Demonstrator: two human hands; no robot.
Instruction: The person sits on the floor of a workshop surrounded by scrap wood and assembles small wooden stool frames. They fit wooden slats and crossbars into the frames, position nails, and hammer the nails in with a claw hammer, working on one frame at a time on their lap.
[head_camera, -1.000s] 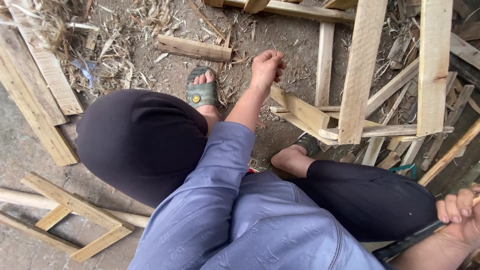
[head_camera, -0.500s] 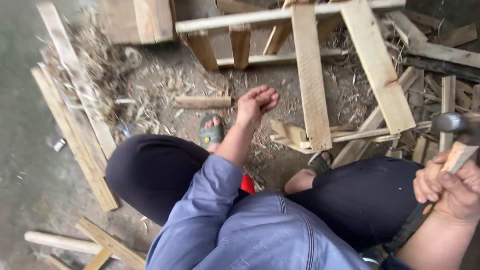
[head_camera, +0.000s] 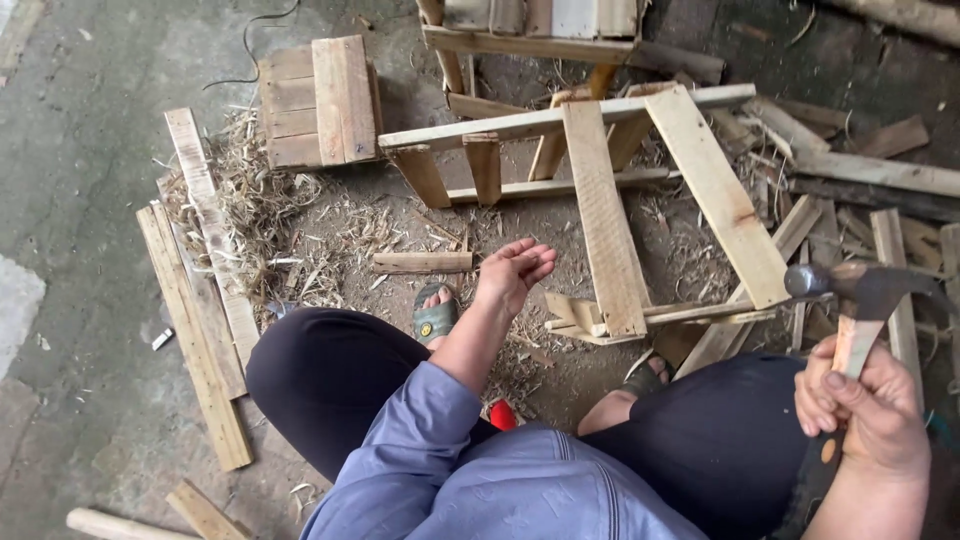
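A seated person works at a slatted wooden frame (head_camera: 610, 200) on a floor strewn with shavings. The left hand (head_camera: 512, 272), just beside the frame's near end, has lifted off it and now hangs palm up, fingers loosely curled and empty. The right hand (head_camera: 865, 410), fingers wrapped round the handle, has brought a hammer (head_camera: 858, 300) up beside the frame, seemingly readying a strike.

Frame: wooden frame (head_camera: 610, 215) lying centre, far of the knees.
Planks: loose planks (head_camera: 195, 310) lying left.
Hammer: hammer (head_camera: 860, 300) sitting near right.
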